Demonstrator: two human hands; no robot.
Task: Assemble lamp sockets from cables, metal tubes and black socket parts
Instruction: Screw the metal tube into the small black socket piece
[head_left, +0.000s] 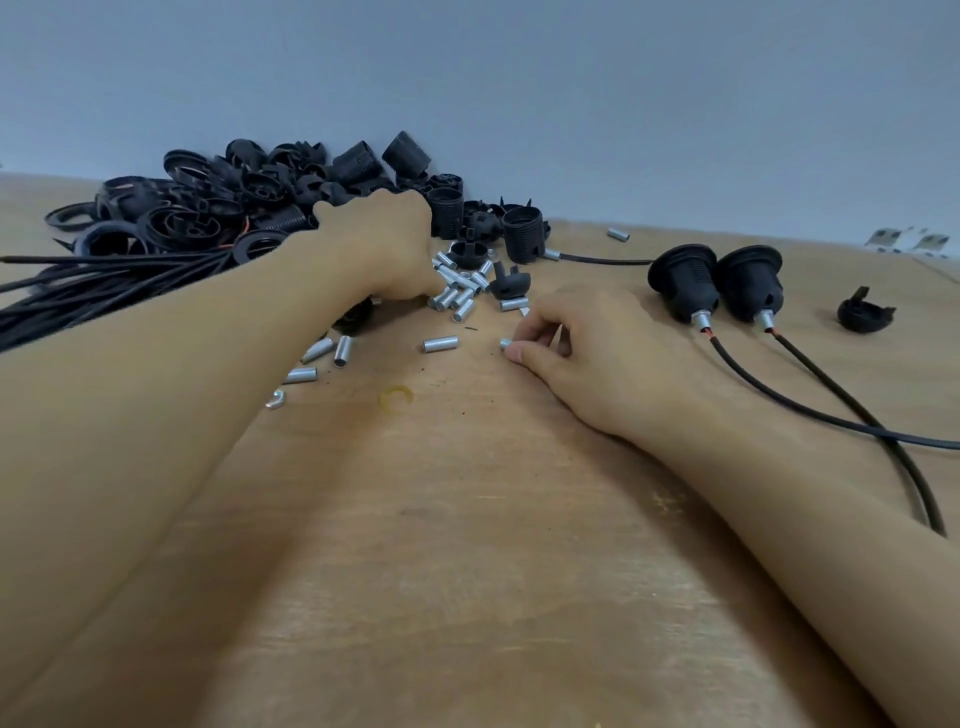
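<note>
Right hand (582, 343) pinches a tube (505, 343); left hand (382, 244), grip hidden, reaches the socket parts (249, 197). Keep the tube level for threading.

Small assembly workshop: bare plywood bench (467, 545), plain grey wall (519, 78) at 12 o'clock, bulk heap of black socket parts (270, 192) at 11, loose metal tubes (457, 291) mid-bench, finished sockets (717, 286) at 2.

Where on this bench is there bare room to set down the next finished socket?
The bare wood of the table between the two forearms is free, bordered ahead by the loose metal tubes. Crowded: the far left with the black socket parts and cable bundle; the right holds two finished sockets and their cables.
</note>
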